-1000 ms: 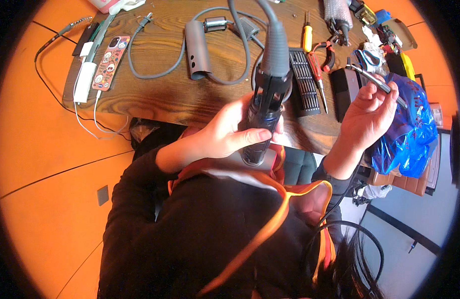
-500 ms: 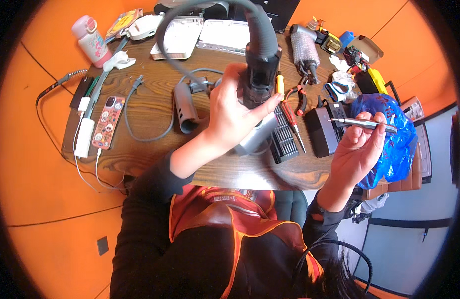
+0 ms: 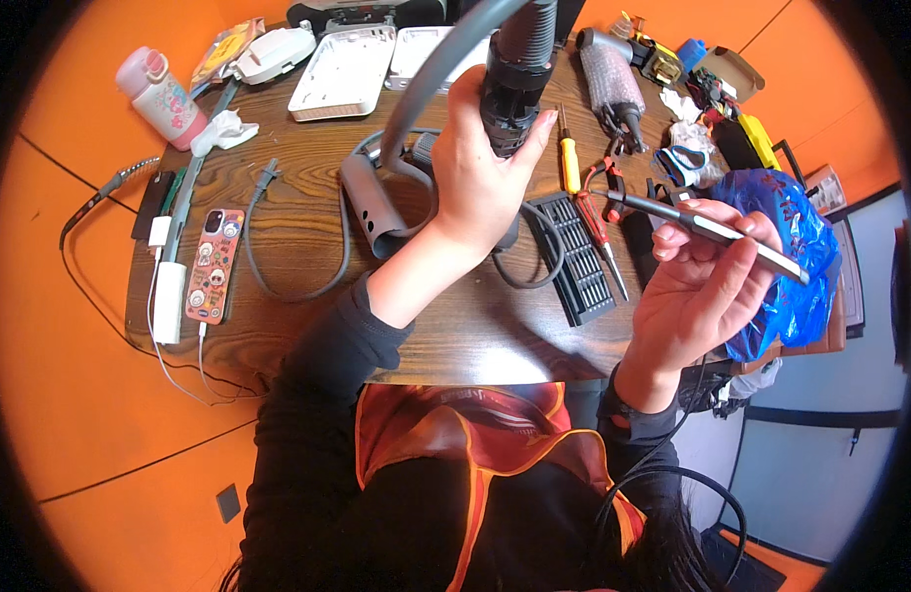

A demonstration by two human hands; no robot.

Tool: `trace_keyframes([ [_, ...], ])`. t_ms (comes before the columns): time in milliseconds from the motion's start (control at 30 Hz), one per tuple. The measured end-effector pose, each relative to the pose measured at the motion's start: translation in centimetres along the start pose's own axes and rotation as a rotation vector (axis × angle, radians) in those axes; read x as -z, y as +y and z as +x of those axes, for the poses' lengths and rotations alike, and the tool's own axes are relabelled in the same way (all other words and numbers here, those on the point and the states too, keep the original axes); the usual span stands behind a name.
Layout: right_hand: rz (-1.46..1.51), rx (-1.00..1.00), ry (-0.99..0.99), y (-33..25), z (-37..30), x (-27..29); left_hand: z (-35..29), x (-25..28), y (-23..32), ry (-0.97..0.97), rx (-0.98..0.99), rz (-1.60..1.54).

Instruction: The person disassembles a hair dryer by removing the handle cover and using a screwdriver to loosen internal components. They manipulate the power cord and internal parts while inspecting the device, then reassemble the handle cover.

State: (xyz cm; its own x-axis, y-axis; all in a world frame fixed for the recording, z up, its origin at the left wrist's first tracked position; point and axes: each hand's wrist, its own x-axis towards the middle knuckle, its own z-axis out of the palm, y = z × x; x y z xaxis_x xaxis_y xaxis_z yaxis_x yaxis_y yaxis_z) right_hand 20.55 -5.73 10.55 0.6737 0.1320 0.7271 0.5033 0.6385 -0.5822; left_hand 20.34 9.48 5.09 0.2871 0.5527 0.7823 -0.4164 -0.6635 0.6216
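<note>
My left hand (image 3: 465, 187), thumb and fingers wrapped round it, holds up a black cylindrical device body (image 3: 515, 94) with a ribbed section at its top. A thick grey cord (image 3: 426, 89) loops beside it. To the right, my right hand (image 3: 707, 281) pinches a slim precision screwdriver (image 3: 717, 233), dark with a silver-white side, its tip pointing left toward the device but apart from it. Below and left of the device, a grey curved housing (image 3: 371, 209) lies on the table. Between my hands rests a black case of screwdriver bits (image 3: 572, 264).
On the wooden table (image 3: 455, 340) near the case lie a yellow-handled screwdriver (image 3: 571, 166), a red screwdriver (image 3: 595, 225) and red-black pliers (image 3: 614, 180). A blue plastic bag (image 3: 796, 266) sits at right. A phone (image 3: 216, 266), a pink bottle (image 3: 164, 104) and white plastic shells (image 3: 342, 74) stand left and behind.
The screwdriver has come left and its tail has dropped, so it now slants more. The device body has risen in view and shifted slightly; the housing and case show more fully.
</note>
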Motion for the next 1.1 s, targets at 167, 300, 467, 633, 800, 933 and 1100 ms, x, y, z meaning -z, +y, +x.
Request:
trace_keyframes([
  [167,-0.348,0.362,-0.106,0.2,-0.6,-0.9,0.3,-0.8,-0.1,0.017,-0.154,0.147],
  [300,-0.632,0.494,-0.172,0.3,-0.2,-0.7,0.2,-1.2,-0.1,-0.040,-0.091,0.169],
  [467,-0.742,0.509,-0.303,-0.2,2.0,-0.8,0.3,-1.3,0.0,-0.100,-0.140,0.091],
  [633,-0.691,0.540,-0.240,-0.1,3.9,-1.6,0.2,-0.9,-0.2,-0.176,-0.081,-0.008],
  [800,-0.539,0.489,-0.220,0.7,4.0,-2.0,0.1,-0.8,-0.7,-0.175,-0.124,-0.006],
  [933,-0.467,0.480,-0.279,1.3,4.4,-1.7,0.0,-0.6,-0.7,-0.191,-0.162,0.065],
  [1100,-0.489,0.417,-0.469,0.5,5.0,-1.1,0.2,-0.7,-0.6,-0.142,-0.206,0.061],
])
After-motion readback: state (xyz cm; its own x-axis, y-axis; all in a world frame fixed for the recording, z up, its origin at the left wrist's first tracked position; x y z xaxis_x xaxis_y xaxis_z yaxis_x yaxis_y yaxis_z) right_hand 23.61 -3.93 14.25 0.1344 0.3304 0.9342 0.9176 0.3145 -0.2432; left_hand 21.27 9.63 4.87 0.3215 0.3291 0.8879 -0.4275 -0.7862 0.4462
